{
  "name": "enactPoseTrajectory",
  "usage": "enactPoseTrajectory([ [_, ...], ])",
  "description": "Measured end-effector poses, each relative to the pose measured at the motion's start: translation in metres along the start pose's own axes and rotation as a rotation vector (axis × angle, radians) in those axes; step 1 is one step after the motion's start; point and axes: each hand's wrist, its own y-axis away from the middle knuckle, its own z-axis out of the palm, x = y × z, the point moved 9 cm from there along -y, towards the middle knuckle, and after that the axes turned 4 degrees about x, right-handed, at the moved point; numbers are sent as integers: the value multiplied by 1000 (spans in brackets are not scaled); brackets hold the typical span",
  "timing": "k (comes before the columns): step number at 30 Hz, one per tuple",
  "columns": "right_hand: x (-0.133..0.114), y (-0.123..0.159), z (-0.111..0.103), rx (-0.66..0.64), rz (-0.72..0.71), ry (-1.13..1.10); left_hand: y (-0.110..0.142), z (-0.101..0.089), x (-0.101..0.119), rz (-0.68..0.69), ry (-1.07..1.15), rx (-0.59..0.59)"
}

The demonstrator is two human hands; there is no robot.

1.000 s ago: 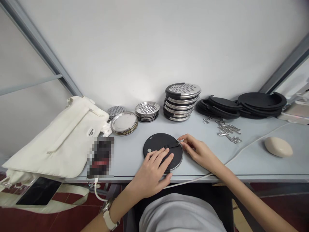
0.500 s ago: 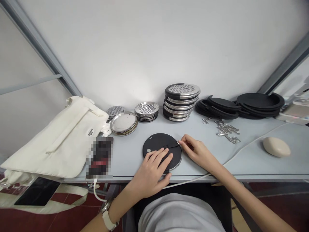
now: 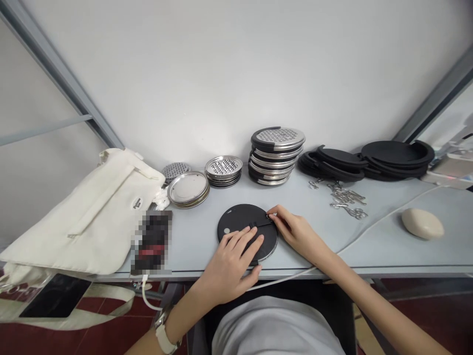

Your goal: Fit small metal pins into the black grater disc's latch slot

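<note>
A round black plastic grater holder (image 3: 236, 217), with a metal rim showing along its lower right edge, lies face down on the table in front of me. My left hand (image 3: 234, 261) rests on its near part, fingers stretched out flat and thumb by the near edge. At the holder's upper right edge, my right hand (image 3: 291, 227) pinches a small shiny metal hook (image 3: 268, 215), mostly hidden by the fingertips. Loose metal hooks (image 3: 349, 199) lie in a small heap to the right, beyond that hand.
Behind stands a stack of assembled graters (image 3: 277, 158). Left of it are perforated grater discs (image 3: 223, 167) and plain metal discs (image 3: 188, 190). Empty black holders (image 3: 397, 160) are piled at right. A white cable (image 3: 362, 234), a beige mouse (image 3: 422, 224), a phone and a cream bag (image 3: 81, 222) flank the work.
My right hand has shifted slightly left, bringing the metal hook onto the holder's edge. My left hand stays flat on the holder.
</note>
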Motion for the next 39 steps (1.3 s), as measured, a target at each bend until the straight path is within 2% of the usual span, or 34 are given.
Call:
enactPoseTrajectory([
  [10, 0, 4, -2, -156, 8, -13, 1, 3, -1, -7, -2, -26],
  [23, -1, 0, -9, -68, -98, -20, 0, 3, -1, -2, 0, -28],
  [39, 6, 2, -7, -90, -33, -53, 1, 3, -1, -9, 13, -26],
])
